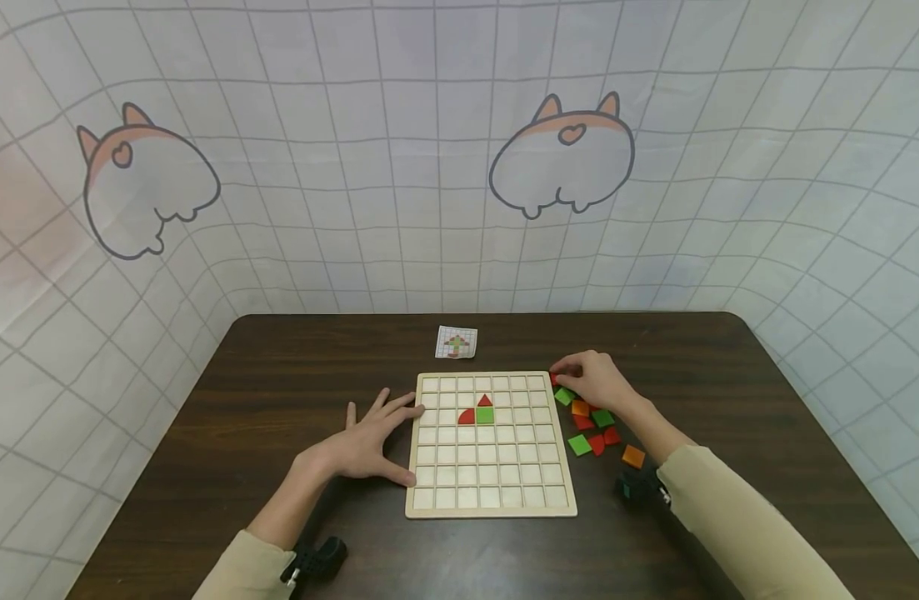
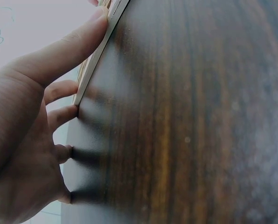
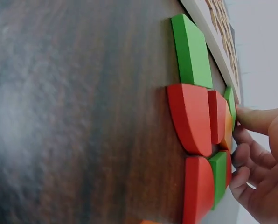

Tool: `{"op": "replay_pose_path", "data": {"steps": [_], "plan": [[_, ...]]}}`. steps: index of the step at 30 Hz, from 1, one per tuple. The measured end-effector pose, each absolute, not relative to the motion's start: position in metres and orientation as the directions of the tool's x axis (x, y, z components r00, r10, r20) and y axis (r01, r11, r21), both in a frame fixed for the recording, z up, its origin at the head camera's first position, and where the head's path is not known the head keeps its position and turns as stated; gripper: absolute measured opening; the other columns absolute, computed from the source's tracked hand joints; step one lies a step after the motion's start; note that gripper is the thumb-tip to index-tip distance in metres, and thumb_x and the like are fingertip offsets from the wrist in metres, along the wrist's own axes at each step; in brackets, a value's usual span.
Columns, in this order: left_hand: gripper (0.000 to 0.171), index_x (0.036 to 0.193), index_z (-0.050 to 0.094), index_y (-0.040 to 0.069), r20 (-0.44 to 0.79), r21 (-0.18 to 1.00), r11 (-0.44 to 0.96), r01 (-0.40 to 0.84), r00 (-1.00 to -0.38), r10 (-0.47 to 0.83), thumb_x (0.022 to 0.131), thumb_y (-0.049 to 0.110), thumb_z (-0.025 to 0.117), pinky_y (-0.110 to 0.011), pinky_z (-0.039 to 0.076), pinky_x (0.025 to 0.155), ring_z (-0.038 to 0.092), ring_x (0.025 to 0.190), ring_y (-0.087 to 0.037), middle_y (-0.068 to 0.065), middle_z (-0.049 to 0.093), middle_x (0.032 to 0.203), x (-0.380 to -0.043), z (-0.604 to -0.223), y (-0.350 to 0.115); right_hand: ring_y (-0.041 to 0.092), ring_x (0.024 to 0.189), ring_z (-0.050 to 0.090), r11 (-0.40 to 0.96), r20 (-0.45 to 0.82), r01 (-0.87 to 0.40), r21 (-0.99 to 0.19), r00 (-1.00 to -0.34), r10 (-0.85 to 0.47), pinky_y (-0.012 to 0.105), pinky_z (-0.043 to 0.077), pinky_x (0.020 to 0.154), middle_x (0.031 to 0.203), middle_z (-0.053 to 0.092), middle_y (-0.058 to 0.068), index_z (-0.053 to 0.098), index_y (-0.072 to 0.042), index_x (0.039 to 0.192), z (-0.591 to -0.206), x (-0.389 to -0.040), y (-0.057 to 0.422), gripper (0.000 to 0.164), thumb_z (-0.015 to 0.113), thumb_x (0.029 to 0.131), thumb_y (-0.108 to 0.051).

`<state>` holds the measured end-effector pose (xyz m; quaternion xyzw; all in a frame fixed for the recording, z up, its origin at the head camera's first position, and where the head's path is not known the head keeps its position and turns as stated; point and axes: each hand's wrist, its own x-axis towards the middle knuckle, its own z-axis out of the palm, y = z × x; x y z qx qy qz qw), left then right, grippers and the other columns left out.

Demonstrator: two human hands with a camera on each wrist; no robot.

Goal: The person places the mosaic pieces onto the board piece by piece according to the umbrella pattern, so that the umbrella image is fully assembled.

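A pale wooden grid board (image 1: 447,454) lies on the table. On it sit a red triangle (image 1: 485,401), a green square (image 1: 485,415) and a red quarter-round piece (image 1: 466,417). My left hand (image 1: 362,446) is spread along the board's left edge, its thumb and a finger touching the frame, other fingertips on the table. At the board's upper right corner my right hand (image 1: 596,382) pinches a small red piece (image 1: 554,379), its shape mostly hidden by the fingers. Just below those fingers lies a green piece (image 1: 565,396).
Loose red, green and orange pieces lie right of the board, among them a green square (image 1: 580,445) and an orange square (image 1: 633,456). Behind the board is a small card (image 1: 456,342) with a coloured grid picture. A white checked curtain (image 1: 399,208) stands behind the table.
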<state>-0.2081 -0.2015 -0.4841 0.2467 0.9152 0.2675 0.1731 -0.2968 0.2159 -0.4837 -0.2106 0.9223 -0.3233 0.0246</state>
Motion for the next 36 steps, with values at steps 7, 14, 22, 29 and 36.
{"op": "replay_pose_path", "data": {"steps": [7,14,22,29,36], "plan": [[0.103,0.16,0.037,0.019,-0.182,0.578,0.732,0.361,-0.817,0.547,0.078,0.055,0.087,-0.08,-0.015,0.105,-0.009,0.155,-0.041,-0.007,0.013,0.171,-0.2076,-0.4837,-0.202,0.019,0.06,0.057,0.723,0.078,-0.36,-0.589,-0.916,-0.392,0.032,0.047,0.056,0.117,0.071,0.021,0.078,-0.003,0.115,-0.4824,-0.2981,0.2189,0.022,0.062,0.101,-0.001],[0.103,0.16,0.037,0.019,-0.179,0.578,0.731,0.363,-0.818,0.547,0.078,0.055,0.087,-0.08,-0.014,0.104,-0.009,0.154,-0.042,-0.008,0.013,0.171,-0.2077,-0.483,-0.2021,0.029,0.091,0.065,0.733,0.102,-0.376,-0.567,-0.915,-0.391,0.045,0.055,0.077,0.106,0.07,0.017,0.071,0.005,0.121,-0.4844,-0.2984,0.2178,0.026,0.067,0.1,-0.01],[0.103,0.161,0.036,0.02,-0.187,0.573,0.731,0.371,-0.81,0.557,0.079,0.057,0.086,-0.08,-0.015,0.104,-0.01,0.154,-0.042,-0.008,0.012,0.171,-0.208,-0.4835,-0.2027,0.03,0.093,0.064,0.766,0.068,-0.336,-0.548,-0.931,-0.36,0.047,0.055,0.079,0.103,0.068,0.016,0.07,0.005,0.119,-0.4845,-0.2968,0.2155,0.028,0.07,0.098,-0.013],[0.102,0.16,0.037,0.019,-0.19,0.579,0.729,0.365,-0.809,0.556,0.079,0.055,0.086,-0.08,-0.015,0.104,-0.01,0.154,-0.043,-0.008,0.012,0.171,-0.2075,-0.4831,-0.2028,0.025,0.085,0.063,0.788,0.075,-0.329,-0.52,-0.937,-0.342,0.044,0.055,0.073,0.098,0.067,0.011,0.071,0.002,0.116,-0.4856,-0.2956,0.2141,0.026,0.07,0.096,-0.015],[0.102,0.161,0.036,0.021,-0.191,0.571,0.736,0.364,-0.813,0.551,0.078,0.056,0.086,-0.08,-0.014,0.105,-0.01,0.155,-0.041,-0.005,0.012,0.171,-0.2076,-0.4825,-0.2024,0.022,0.081,0.063,0.79,0.103,-0.328,-0.518,-0.941,-0.324,0.043,0.055,0.07,0.098,0.067,0.009,0.071,0.0,0.114,-0.4845,-0.2963,0.2134,0.025,0.069,0.096,-0.017]]}}
